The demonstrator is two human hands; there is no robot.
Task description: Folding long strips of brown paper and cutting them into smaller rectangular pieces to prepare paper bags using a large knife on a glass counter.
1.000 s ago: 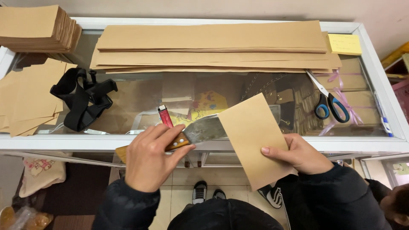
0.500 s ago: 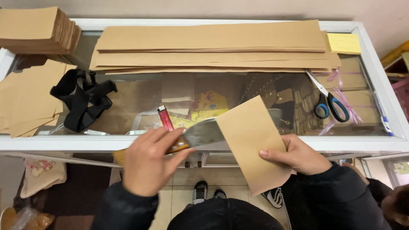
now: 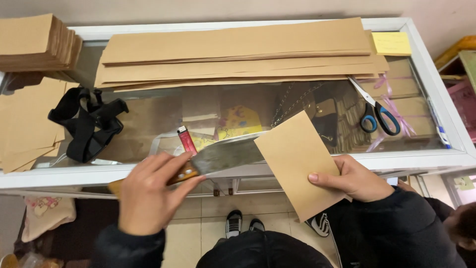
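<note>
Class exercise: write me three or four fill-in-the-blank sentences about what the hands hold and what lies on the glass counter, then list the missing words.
1. The left hand grips a broad knife by its ____ handle.
2. The right hand holds a folded piece of ____ paper.
3. The scissors on the glass counter have ____ handles.
4. Beside the knife blade lies a ____ lighter.

Missing words: wooden; brown; blue; red

Knife handle (image 3: pixel 179 174) mostly hidden under left hand (image 3: pixel 148 196). Blade tip (image 3: pixel 250 149) covered by brown paper envelope (image 3: pixel 297 164). Envelope stack (image 3: pixel 37 42) at glass counter's far left corner cut by frame edge. Right hand (image 3: pixel 352 178) fingers hidden behind envelope.
</note>
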